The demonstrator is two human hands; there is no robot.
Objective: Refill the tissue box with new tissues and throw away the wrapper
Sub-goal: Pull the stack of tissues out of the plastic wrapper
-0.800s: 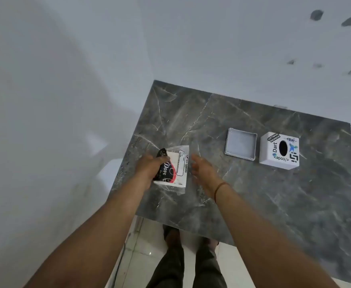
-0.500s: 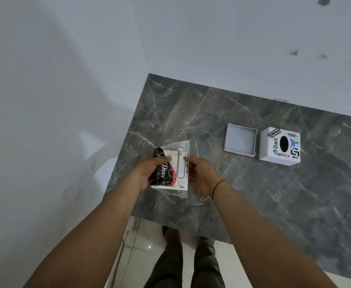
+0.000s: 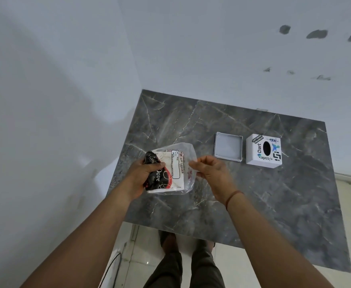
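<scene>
Since the earlier views, the tissue pack (image 3: 166, 172) is sitting higher, lifted off the tabletop (image 3: 274, 194), and the right hand (image 3: 210, 171), which was reaching in with fingers spread, is now pinching the loose clear plastic at the pack's right side and drawing it outward. That pack, printed black, red and white under its clear wrapper (image 3: 188, 163), is hanging in the air over the tabletop's left part, near the person's body; its long axis is running roughly from near to far with a slight tilt, the printed face is turning up toward the camera, and the slack, puffed end of the wrapper is pointing away and to the right. The left hand (image 3: 143, 177) is closing around the pack's dark left end, thumb on top, gripping it firmly. The right hand is closing thumb against forefinger on the film, other fingers curled. I am judging the work as barely under way: the wrapper is looking unbroken, no tissues are out, and nothing is being thrown away yet. Further right, the tissue box (image 3: 264, 151), white with stickers and a dark oval slot, is resting slot-up, and its shallow grey base tray (image 3: 228, 149) is lying separately just beside it, so the box seems already opened. Opening the wrapper, loading the tissues, reassembling the box and discarding the wrapper are all remaining.
</scene>
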